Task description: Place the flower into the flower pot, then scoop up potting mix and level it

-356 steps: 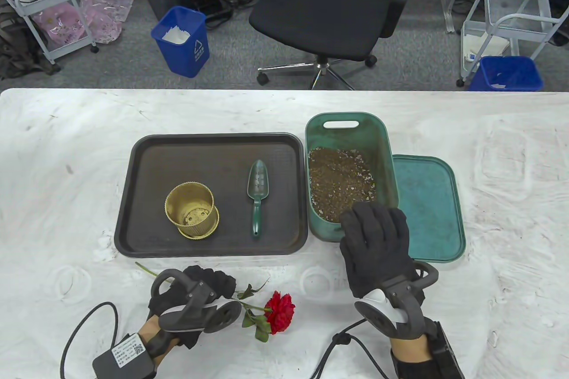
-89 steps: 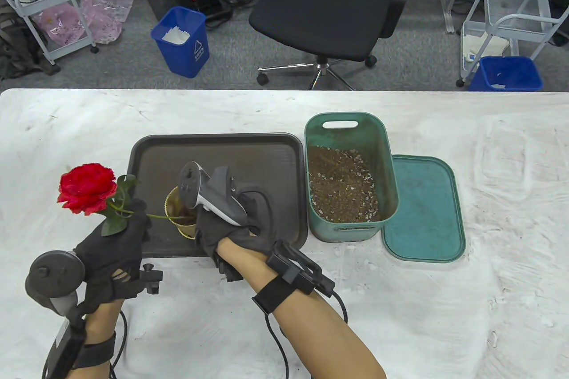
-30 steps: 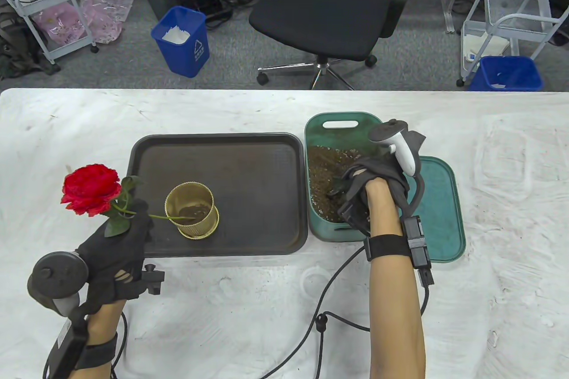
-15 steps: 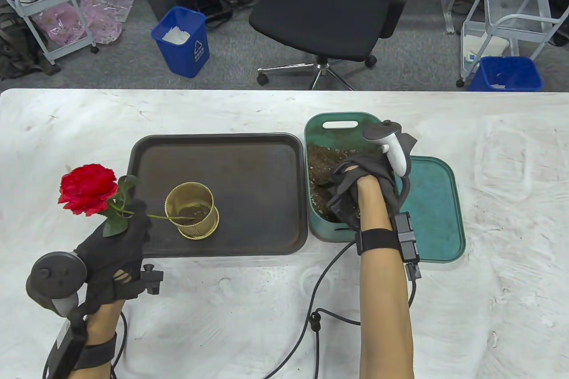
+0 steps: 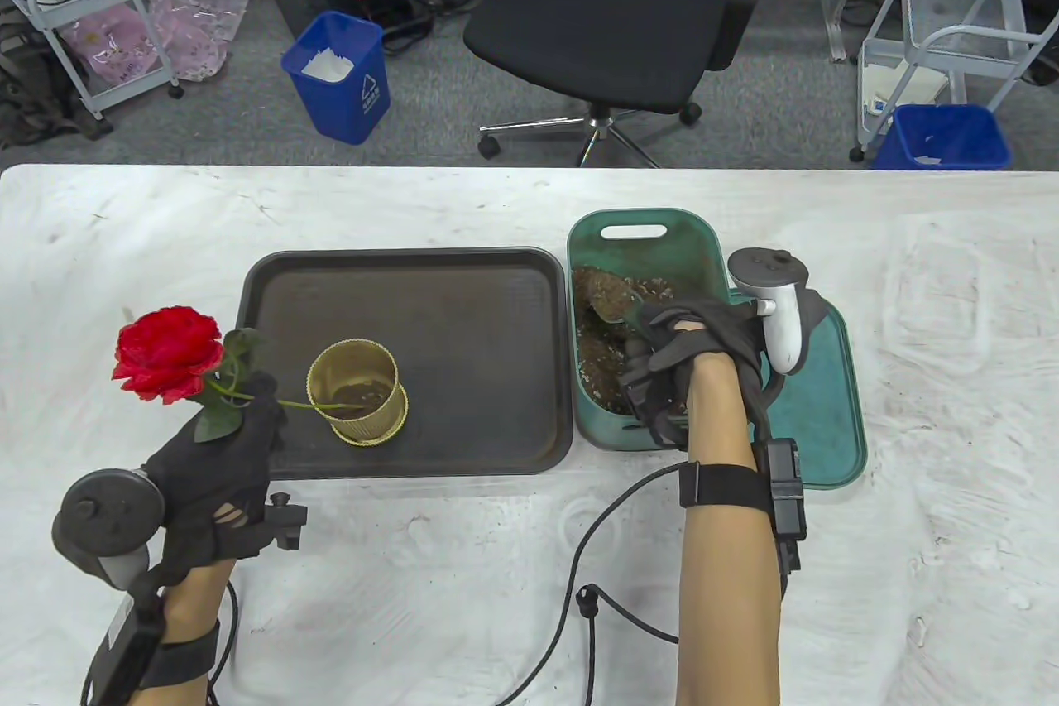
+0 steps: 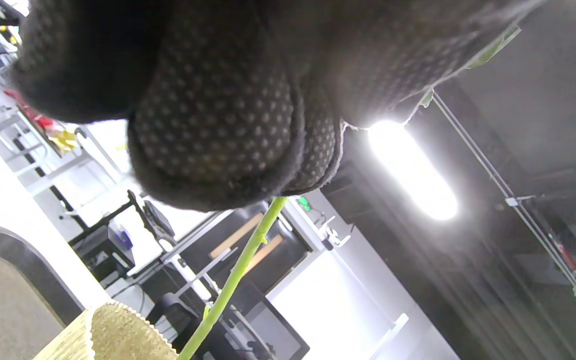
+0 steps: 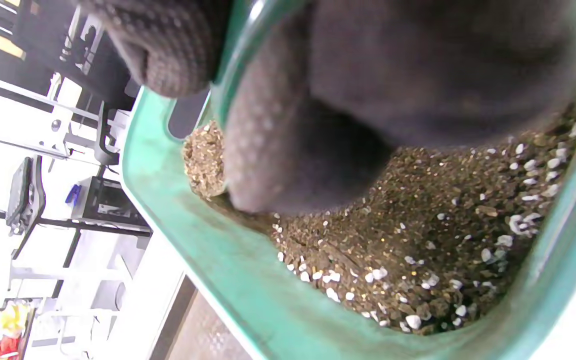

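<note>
While the right hand (image 5: 691,342) curls its grip around the handle of the green scoop (image 5: 616,304), the blade sits heaped with potting mix (image 5: 641,362) just above the surface inside the green bin (image 5: 637,230), pointing toward eleven o'clock in the table view. Well apart, at about nine o'clock from the bin, the left hand (image 5: 219,462) pinches the stem of the flower (image 5: 165,354), fingers pressed together around it; the red bloom leans out past the tray (image 5: 397,267) while the stem's lower end dips into the gold flower pot (image 5: 356,391), which already holds a little mix. The pot stands on the tray, the bin's lid (image 5: 815,400) lies on the table at three o'clock from the bin. From here the risk looks like spillage: the loaded blade must cross the bin wall and open tray, and any tilt of the wrist would shed mix. The flower slants steeply, so pouring against the stem could knock it, or a slackened pinch could let it topple out of the light pot.
</note>
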Motion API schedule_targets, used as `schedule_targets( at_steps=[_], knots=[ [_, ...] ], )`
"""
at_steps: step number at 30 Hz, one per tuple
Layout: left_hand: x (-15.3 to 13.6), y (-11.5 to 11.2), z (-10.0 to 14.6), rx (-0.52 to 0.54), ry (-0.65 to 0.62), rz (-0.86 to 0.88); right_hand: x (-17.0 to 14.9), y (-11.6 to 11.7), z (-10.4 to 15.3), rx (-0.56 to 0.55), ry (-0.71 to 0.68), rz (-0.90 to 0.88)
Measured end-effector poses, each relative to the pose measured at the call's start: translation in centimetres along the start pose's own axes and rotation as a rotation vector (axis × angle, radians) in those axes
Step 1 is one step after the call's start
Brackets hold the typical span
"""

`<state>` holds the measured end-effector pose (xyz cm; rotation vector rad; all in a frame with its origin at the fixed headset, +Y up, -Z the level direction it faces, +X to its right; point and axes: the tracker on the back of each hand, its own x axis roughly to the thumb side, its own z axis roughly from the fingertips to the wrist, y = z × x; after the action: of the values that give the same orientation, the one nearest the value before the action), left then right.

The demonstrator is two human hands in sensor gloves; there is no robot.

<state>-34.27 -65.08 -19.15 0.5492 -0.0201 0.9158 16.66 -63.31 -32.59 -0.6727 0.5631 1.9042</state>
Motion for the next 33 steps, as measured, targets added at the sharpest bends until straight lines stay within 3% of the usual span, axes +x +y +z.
schedule_targets(
  at_steps=[10,16,24,33],
  knots=[
    [0.1,-0.1,0.1,-0.006,-0.011,-0.001,0.1,-2.3,3.8,-0.05,-0.057,-0.054],
    [0.1,-0.2,0.1,-0.01,-0.007,0.01,1.4,-1.4,5.9,0.006,-0.145,-0.067],
    [0.1,-0.2,0.1,-0.008,-0.005,0.011,4.5,3.5,8.4,0.156,-0.282,0.02],
    [0.1,-0.1,0.1,-0.005,0.004,0.017,5.6,11.4,7.8,0.329,-0.336,0.138]
  ],
)
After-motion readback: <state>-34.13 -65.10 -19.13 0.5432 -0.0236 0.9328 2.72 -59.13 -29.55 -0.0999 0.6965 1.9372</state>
